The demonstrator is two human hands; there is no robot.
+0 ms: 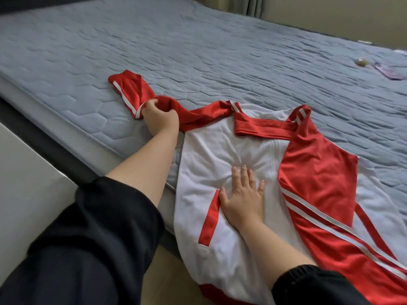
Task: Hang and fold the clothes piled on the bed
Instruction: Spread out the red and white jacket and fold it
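Note:
A red and white track jacket (211,155) lies spread on the near edge of the bed, its hem hanging over the side. Its left red sleeve (132,91), with white stripes, stretches out across the quilt. My left hand (159,116) grips that sleeve where it bunches, fingers curled round the fabric. My right hand (243,194) lies flat with straight fingers on the white body panel, pressing it down beside a red pocket strip (210,219). The other red sleeve (319,183) is folded over the jacket's right side.
The bed (198,51) has a blue-grey quilted cover. A small round object (362,62) and a flat purple item (389,72) lie at the far right. A pale panel (26,183) stands left of the bed. Floor (167,276) shows below the mattress edge.

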